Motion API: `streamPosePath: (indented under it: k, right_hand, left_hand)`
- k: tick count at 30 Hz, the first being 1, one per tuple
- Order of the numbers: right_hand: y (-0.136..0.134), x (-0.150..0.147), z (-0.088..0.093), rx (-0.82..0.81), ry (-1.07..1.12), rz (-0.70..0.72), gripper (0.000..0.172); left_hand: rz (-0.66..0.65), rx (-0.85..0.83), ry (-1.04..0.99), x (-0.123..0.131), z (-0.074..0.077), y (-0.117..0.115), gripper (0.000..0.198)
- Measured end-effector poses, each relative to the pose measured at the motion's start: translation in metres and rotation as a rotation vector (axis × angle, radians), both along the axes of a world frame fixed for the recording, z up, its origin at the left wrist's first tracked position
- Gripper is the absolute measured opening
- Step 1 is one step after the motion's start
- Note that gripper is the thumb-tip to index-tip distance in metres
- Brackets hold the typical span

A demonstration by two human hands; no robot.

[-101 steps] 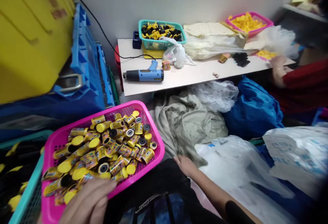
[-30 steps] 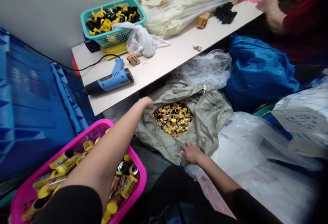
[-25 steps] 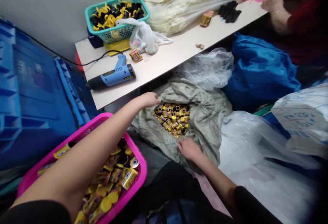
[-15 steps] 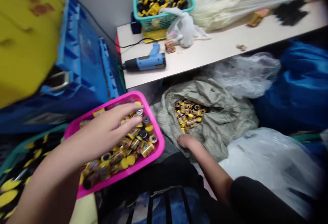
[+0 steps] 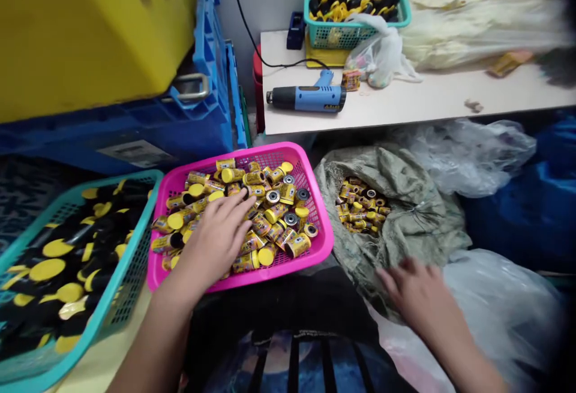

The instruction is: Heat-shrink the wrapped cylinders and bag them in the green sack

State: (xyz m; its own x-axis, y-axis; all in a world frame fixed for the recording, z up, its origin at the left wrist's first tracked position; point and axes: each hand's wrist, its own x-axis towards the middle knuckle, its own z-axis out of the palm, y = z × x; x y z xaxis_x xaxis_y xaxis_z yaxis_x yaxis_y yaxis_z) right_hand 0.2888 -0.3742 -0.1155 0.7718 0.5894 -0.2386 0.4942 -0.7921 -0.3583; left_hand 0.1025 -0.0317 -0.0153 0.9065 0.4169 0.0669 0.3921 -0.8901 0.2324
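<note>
A pink basket [image 5: 324, 238] full of small yellow cylinders stands in front of my body. My left hand [image 5: 221, 232] rests on the cylinders, its fingers spread, palm down; nothing held shows. To the right lies a grey-green woven sack [image 5: 418, 213], its mouth open on more small yellow cylinders [image 5: 360, 207]. Over the sack's near edge is my right hand [image 5: 416, 291], slightly blurred, with its fingers apart and no object seen in it.
A teal basket [image 5: 135, 249] of black and yellow parts stands at the left, below a blue crate [image 5: 180, 135]. Behind, a white shelf [image 5: 306, 122] carries a blue heat gun [image 5: 315, 99], another teal basket [image 5: 342, 36] and plastic bags. Clear plastic [image 5: 490, 303] lies at right.
The view has turned left. My right hand has moved away from the sack's mouth to its lower right edge, and its fingers now show apart. My left hand lies lower on the cylinders.
</note>
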Motion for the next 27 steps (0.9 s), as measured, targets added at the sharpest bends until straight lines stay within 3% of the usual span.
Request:
streamPosePath:
  k: [2, 4, 7, 9, 12, 14, 16, 21, 24, 27]
  right_hand:
    - [0.057, 0.022, 0.043, 0.149, -0.215, 0.03, 0.06]
    - [0.122, 0.029, 0.073, 0.446, -0.24, 0.198, 0.049]
    - [0.197, 0.021, 0.081, 0.461, -0.131, 0.499, 0.036]
    - [0.222, 0.015, 0.071, 0.432, -0.089, 0.577, 0.047]
    - [0.223, 0.013, 0.06, 0.45, -0.037, 0.592, 0.041]
    - [0.211, 0.013, 0.062, 0.532, -0.007, 0.549, 0.032]
    - [0.198, 0.008, 0.069, 0.635, 0.04, 0.507, 0.036]
    - [0.184, -0.023, 0.09, 0.801, 0.164, 0.532, 0.041]
    - [0.183, -0.032, 0.095, 0.869, 0.175, 0.541, 0.036]
    - [0.184, -0.033, 0.092, 0.968, 0.184, 0.507, 0.031]
  left_hand:
    - [0.011, 0.047, 0.05, 0.009, -0.006, 0.001, 0.047]
    - [0.021, 0.07, 0.037, 0.013, -0.014, 0.002, 0.047]
    - [0.017, 0.001, -0.095, 0.008, -0.021, 0.002, 0.043]
    - [0.075, -0.097, -0.255, 0.0, -0.02, -0.001, 0.043]
    - [0.288, -0.399, -0.503, -0.014, -0.013, -0.011, 0.046]
    - [0.432, -0.656, -0.603, -0.018, -0.007, -0.019, 0.047]
    - [0.51, -0.858, -0.685, -0.017, -0.005, -0.027, 0.043]
    - [0.437, -1.14, -0.719, -0.005, -0.006, -0.044, 0.029]
    - [0.364, -1.19, -0.675, -0.003, -0.006, -0.049, 0.032]
    - [0.379, -1.207, -0.664, -0.006, -0.006, -0.051, 0.034]
